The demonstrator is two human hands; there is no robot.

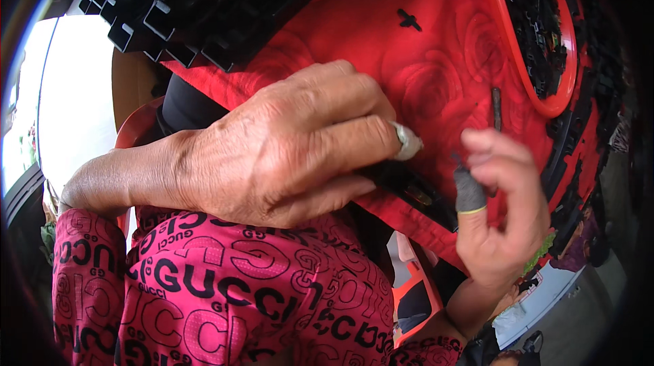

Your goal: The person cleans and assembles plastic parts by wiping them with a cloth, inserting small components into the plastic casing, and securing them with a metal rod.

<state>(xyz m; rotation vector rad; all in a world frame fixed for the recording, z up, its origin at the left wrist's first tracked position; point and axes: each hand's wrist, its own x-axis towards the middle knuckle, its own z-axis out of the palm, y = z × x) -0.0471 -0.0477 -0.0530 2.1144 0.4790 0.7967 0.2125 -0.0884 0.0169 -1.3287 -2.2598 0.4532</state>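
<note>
Bent over a long black plastic strip (415,192), my left hand (293,141) has its fingers curled and grips the strip's near end. White tape wraps one of its fingertips. The strip slants down to the right above a red cloth (436,87) with a rose pattern. Beside the strip's far end, my right hand (504,206) is blurred, with thumb and fingers drawn toward each other. A grey cover (469,190) with a yellow band sits on its thumb. A tiny dark bit shows at the thumb tip; its kind is too small to tell.
Black slotted plastic parts (184,8) are massed at the upper left. Two small black cross-shaped pieces (409,20) and a thin dark rod (496,109) lie on the cloth. An orange-red-rimmed basket (569,46) holds black pieces at the upper right, with more black strips beside it.
</note>
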